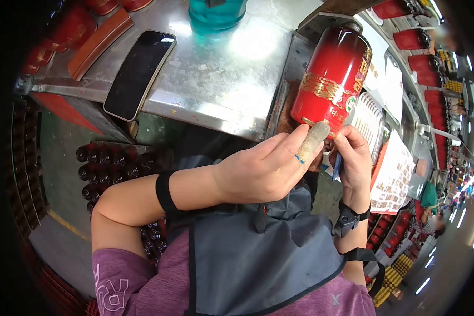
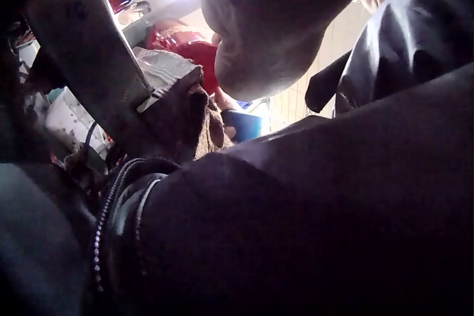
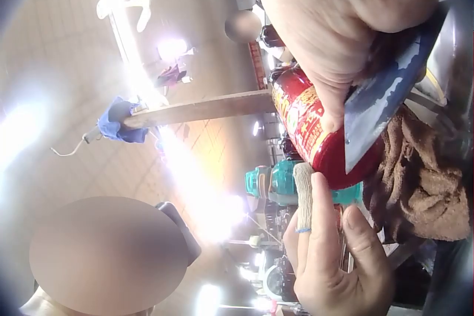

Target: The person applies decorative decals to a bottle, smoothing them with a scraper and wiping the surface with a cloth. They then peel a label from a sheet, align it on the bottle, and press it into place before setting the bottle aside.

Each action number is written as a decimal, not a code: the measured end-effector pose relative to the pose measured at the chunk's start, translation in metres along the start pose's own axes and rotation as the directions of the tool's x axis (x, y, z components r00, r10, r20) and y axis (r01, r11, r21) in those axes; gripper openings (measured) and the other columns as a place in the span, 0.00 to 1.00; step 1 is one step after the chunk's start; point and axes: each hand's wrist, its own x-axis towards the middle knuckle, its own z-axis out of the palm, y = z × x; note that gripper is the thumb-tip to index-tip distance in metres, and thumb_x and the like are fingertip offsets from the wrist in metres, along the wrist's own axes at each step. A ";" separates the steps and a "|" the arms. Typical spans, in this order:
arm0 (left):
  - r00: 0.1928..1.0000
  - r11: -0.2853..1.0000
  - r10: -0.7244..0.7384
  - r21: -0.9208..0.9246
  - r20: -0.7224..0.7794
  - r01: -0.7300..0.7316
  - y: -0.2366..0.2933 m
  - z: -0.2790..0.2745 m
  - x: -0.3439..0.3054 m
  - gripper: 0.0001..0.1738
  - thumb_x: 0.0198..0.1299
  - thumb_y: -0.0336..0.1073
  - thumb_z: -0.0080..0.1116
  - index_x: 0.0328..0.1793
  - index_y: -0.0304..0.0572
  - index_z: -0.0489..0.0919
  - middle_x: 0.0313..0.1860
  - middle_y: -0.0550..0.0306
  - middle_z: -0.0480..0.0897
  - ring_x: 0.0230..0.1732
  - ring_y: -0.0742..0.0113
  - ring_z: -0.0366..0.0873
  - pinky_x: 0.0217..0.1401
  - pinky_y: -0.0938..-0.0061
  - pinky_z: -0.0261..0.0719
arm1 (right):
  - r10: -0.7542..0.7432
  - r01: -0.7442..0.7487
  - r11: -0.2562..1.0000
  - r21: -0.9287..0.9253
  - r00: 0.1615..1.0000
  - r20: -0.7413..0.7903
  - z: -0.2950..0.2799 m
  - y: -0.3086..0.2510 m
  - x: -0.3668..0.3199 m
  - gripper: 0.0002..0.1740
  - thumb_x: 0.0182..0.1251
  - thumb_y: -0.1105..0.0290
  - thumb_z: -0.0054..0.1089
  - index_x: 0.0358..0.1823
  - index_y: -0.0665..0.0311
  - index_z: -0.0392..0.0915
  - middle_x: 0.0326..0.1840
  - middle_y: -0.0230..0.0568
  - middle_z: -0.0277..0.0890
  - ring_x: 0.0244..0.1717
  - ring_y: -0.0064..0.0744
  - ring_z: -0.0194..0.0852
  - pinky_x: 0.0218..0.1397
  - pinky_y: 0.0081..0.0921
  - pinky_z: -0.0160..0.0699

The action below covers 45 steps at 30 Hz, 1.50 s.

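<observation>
A glossy red bottle point(image 1: 334, 73) with gold print lies tilted at the bench edge, its base toward the person; brown cloth point(image 3: 422, 175) is under it in the right wrist view. The left hand point(image 1: 271, 168) touches the base with nearly straight fingers, one in a beige knitted finger cover point(image 1: 313, 142). At the base's other side, the right hand point(image 1: 355, 163) touches the bottle with its thumb and grips a flat blue-grey blade point(image 3: 385, 97). The left wrist view is dark, with the bottle point(image 2: 196, 53) and blue blade point(image 2: 244, 125) partly visible.
On the metal bench point(image 1: 216, 79) lie a black phone point(image 1: 139, 73) and a brown-red curved piece point(image 1: 100, 45), with a teal container point(image 1: 216, 13) behind. Printed sheets point(image 1: 392, 174) and a white rack point(image 1: 367, 124) are at the right. Dark bottles point(image 1: 110, 163) stand low at the left.
</observation>
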 end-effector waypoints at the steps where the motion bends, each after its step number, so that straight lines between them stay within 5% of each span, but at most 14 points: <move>1: 1.000 1.000 -0.015 -0.019 0.002 0.015 -0.001 -0.001 -0.001 0.21 0.57 0.36 0.58 0.54 0.35 0.86 0.57 0.50 0.82 0.63 0.53 0.76 0.56 0.73 0.82 | 0.005 -0.005 1.000 -0.009 1.000 -0.006 0.000 0.000 0.000 0.06 0.70 0.69 0.65 0.37 0.64 0.81 0.36 0.30 0.81 0.38 0.17 0.75 0.44 0.17 0.71; 12: 0.989 0.979 -0.145 -0.149 -0.009 0.142 -0.007 -0.004 -0.008 0.24 0.55 0.32 0.57 0.58 0.31 0.82 0.56 0.45 0.82 0.61 0.50 0.77 0.56 0.68 0.83 | 0.006 -0.007 0.999 -0.032 1.000 -0.015 0.000 -0.001 -0.001 0.08 0.70 0.67 0.66 0.37 0.63 0.81 0.36 0.29 0.81 0.37 0.16 0.73 0.42 0.17 0.69; 18: 0.947 0.896 -0.273 -0.312 0.171 0.315 -0.015 0.005 -0.025 0.34 0.51 0.33 0.64 0.66 0.26 0.74 0.59 0.41 0.80 0.60 0.46 0.76 0.58 0.63 0.81 | 0.008 -0.008 0.999 -0.038 1.000 -0.004 -0.001 -0.001 0.000 0.08 0.70 0.67 0.66 0.38 0.64 0.81 0.36 0.30 0.82 0.37 0.17 0.74 0.43 0.17 0.70; 21: 0.954 0.891 -0.266 -0.344 0.136 0.297 -0.020 0.002 -0.021 0.39 0.48 0.34 0.69 0.69 0.27 0.72 0.59 0.42 0.79 0.61 0.45 0.76 0.59 0.61 0.81 | 0.001 0.000 0.999 -0.033 1.000 0.005 0.000 -0.001 -0.001 0.08 0.70 0.67 0.66 0.38 0.64 0.81 0.36 0.31 0.82 0.38 0.18 0.75 0.45 0.18 0.71; 27: 0.996 0.952 -0.053 -0.306 -0.072 0.029 -0.019 0.001 0.000 0.22 0.54 0.30 0.59 0.57 0.36 0.84 0.60 0.48 0.79 0.63 0.53 0.76 0.58 0.66 0.84 | -0.014 0.014 1.000 0.008 1.000 0.005 0.002 -0.003 -0.001 0.07 0.70 0.69 0.65 0.39 0.65 0.82 0.36 0.31 0.83 0.39 0.17 0.77 0.46 0.17 0.73; 38: 0.999 0.982 0.012 -0.187 0.029 -0.007 -0.020 -0.005 0.007 0.19 0.56 0.28 0.60 0.56 0.37 0.84 0.57 0.44 0.83 0.59 0.50 0.81 0.55 0.65 0.86 | -0.052 0.051 0.998 0.033 0.999 0.004 0.003 0.000 0.002 0.08 0.69 0.68 0.67 0.38 0.66 0.82 0.34 0.28 0.81 0.36 0.13 0.74 0.43 0.14 0.71; 45: 0.995 0.992 0.101 -0.083 0.016 -0.099 -0.008 0.007 0.021 0.23 0.55 0.30 0.61 0.59 0.47 0.85 0.61 0.54 0.80 0.64 0.59 0.74 0.56 0.68 0.83 | -0.052 0.050 0.998 0.039 0.998 0.044 0.000 0.005 0.005 0.08 0.70 0.68 0.67 0.37 0.66 0.82 0.31 0.26 0.81 0.33 0.10 0.73 0.37 0.11 0.70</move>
